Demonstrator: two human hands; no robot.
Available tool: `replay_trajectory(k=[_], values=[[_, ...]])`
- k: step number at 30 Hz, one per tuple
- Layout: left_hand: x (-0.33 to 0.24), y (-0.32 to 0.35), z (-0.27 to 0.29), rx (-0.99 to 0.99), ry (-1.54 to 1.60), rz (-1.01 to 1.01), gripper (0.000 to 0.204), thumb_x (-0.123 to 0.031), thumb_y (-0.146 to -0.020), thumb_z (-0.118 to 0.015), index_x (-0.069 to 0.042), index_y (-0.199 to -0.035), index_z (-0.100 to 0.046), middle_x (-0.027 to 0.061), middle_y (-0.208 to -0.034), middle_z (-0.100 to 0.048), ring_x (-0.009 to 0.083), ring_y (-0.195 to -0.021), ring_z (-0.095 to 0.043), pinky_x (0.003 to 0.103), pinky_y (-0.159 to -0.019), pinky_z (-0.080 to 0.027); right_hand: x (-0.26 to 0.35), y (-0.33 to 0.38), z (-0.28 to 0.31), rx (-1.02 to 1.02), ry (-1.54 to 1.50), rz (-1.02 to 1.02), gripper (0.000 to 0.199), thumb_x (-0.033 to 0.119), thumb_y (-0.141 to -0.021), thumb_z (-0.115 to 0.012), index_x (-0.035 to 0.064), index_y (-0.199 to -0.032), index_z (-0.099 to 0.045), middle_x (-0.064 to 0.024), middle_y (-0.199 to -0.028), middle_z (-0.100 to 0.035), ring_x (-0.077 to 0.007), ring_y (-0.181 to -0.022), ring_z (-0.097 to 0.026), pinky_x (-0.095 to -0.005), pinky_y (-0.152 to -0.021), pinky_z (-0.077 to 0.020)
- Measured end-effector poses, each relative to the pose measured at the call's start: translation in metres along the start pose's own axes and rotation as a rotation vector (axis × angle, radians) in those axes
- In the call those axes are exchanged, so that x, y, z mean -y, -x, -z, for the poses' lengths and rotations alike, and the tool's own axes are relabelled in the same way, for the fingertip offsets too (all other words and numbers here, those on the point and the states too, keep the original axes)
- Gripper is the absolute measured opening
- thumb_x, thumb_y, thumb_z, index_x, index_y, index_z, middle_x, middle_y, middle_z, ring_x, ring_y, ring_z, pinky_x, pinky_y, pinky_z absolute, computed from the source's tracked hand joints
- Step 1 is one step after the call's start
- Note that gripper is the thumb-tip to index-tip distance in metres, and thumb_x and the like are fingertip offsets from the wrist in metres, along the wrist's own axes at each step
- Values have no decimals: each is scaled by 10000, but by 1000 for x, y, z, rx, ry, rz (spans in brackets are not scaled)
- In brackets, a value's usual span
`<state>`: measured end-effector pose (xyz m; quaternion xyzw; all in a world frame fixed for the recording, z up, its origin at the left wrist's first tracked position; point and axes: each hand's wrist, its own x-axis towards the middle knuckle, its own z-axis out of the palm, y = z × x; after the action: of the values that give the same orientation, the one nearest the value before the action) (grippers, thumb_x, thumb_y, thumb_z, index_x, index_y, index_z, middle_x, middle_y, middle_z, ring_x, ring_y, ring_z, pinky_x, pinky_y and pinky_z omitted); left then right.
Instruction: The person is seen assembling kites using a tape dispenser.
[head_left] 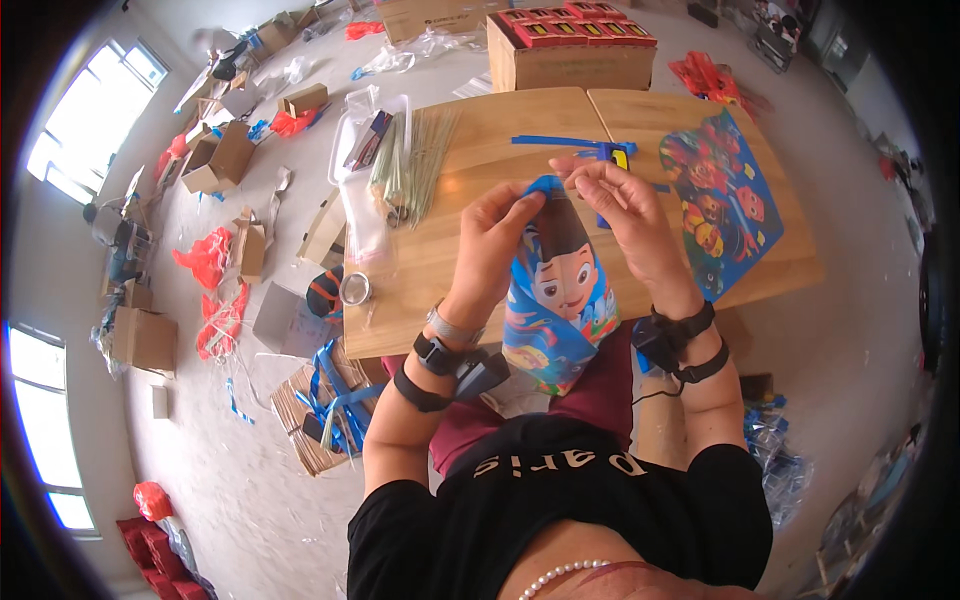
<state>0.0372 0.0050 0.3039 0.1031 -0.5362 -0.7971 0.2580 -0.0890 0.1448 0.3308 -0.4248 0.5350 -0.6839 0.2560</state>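
Note:
My left hand (497, 235) is closed in a pinch on the blue top corner of a printed sheet (567, 285). The sheet is blue, shows a large cartoon character, and hangs over the table's front edge toward my lap. My right hand (625, 212) is beside that corner, its fingers bent and drawn together near the tip. Whatever lies between those fingertips is too small to make out. Just behind my right hand are blue strips (560, 141) and a blue tool with a yellow part (620, 156). Another cartoon-printed sheet (722, 205) lies flat on the right of the wooden table (470, 165).
At the table's left are a bundle of thin pale rods (415, 160), a white tray (347, 140) and a tape roll (354, 289). A carton of red boxes (572, 62) stands beyond the table. Flattened cardboard with blue strips (340, 400) lies at lower left.

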Motion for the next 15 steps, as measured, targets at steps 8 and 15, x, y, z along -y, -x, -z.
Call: replay_trajectory(k=[8,15], values=[[-4,6,2,11,52,42,191,-129,-1001,-613,16,-1094,-696,14,-941,-692,61,-822,-613,219,-730,-500,1,-2,-10,-2,53,-39,233,192,-1028,-592,18,-1169,-658,-67,-1242,-666,-111,-1146,-585,-299,-1060,-422],[-7,9,3,20,47,38,191,-126,-1003,-600,17,-1086,-695,8,-928,-689,57,-818,-612,216,-727,-500,0,-4,-15,-22,119,-7,159,147,-1036,-578,17,-1102,-643,-56,-1188,-668,-86,-1109,-592,-257,-1012,-447]])
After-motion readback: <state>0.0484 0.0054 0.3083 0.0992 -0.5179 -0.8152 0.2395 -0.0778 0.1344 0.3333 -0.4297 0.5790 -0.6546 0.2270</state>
